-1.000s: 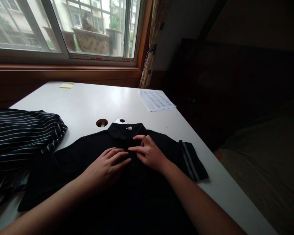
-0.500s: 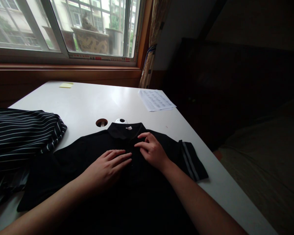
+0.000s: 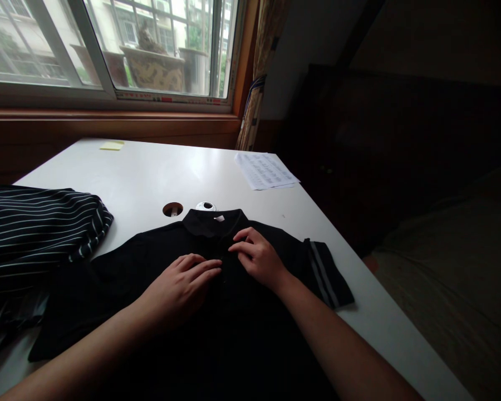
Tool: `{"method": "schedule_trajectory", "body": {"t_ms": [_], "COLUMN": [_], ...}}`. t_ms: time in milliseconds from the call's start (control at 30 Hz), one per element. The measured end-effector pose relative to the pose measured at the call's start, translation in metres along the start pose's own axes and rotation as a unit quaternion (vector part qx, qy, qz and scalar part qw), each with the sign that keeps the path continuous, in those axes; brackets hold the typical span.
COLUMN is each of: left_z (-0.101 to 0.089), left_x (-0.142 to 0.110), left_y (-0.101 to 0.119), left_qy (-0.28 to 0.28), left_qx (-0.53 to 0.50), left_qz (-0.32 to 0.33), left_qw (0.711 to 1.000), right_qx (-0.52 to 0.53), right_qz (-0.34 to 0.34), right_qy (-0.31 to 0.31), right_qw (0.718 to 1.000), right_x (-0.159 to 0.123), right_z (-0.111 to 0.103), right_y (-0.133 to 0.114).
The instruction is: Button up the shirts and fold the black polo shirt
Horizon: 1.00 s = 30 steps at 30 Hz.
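A black short-sleeved polo shirt (image 3: 237,317) lies front up with its collar (image 3: 200,224) away from me. A white label shows inside the neck. My left hand (image 3: 184,283) rests on the chest beside the button placket, its fingers stretched out and its thumb hidden. Across the placket, just below the collar, my right hand (image 3: 259,259) touches the fabric with bent, parted fingers. Neither hand shows anything held. The right-hand sleeve (image 3: 328,273) has two grey stripes. Buttons on the dark placket are hard to make out.
The white table (image 3: 150,167) carries a black-and-white striped cloth (image 3: 42,228) at left. Printed papers (image 3: 265,171) and a yellow sticky note (image 3: 112,145) lie farther back. A round cable hole (image 3: 172,209) and its white cover (image 3: 206,206) sit beyond the collar.
My right hand has drawn back slightly to the right from the placket, leaving a gap between the hands. My left fingers have bent and come closer together.
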<state>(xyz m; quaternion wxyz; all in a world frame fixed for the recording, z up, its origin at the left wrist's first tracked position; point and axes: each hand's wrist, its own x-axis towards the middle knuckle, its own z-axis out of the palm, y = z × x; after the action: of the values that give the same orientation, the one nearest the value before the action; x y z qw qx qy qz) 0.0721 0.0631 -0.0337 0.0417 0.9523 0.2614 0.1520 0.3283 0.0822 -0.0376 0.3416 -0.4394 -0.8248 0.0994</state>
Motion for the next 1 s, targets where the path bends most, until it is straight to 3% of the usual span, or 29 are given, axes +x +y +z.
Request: {"method": "schedule_trajectory", "body": {"t_ms": [200, 533, 767, 1000], "left_z": [0.0014, 0.0035, 0.0001, -0.0020], "left_x": [0.0006, -0.0002, 0.0006, 0.0005], "left_y": [-0.0007, -0.0043, -0.0032, -0.0033], "left_qy": [0.007, 0.007, 0.020, -0.012], "left_qx": [0.007, 0.010, 0.008, 0.017], "left_qz": [-0.011, -0.010, 0.001, -0.004], "left_qw": [1.000, 1.000, 1.000, 1.000], "right_qx": [0.017, -0.009, -0.046, -0.069], "right_qz": [-0.031, -0.059, -0.053, -0.021], "right_qy": [-0.055, -0.093, -0.110, -0.102], "right_qw": [0.998, 0.994, 0.991, 0.992], "right_x": [0.0007, -0.0005, 0.0015, 0.0013], "right_z": [-0.0002, 0.0007, 0.0002, 0.0020], "right_y": [-0.0017, 0.0022, -0.0002, -0.0034]}}
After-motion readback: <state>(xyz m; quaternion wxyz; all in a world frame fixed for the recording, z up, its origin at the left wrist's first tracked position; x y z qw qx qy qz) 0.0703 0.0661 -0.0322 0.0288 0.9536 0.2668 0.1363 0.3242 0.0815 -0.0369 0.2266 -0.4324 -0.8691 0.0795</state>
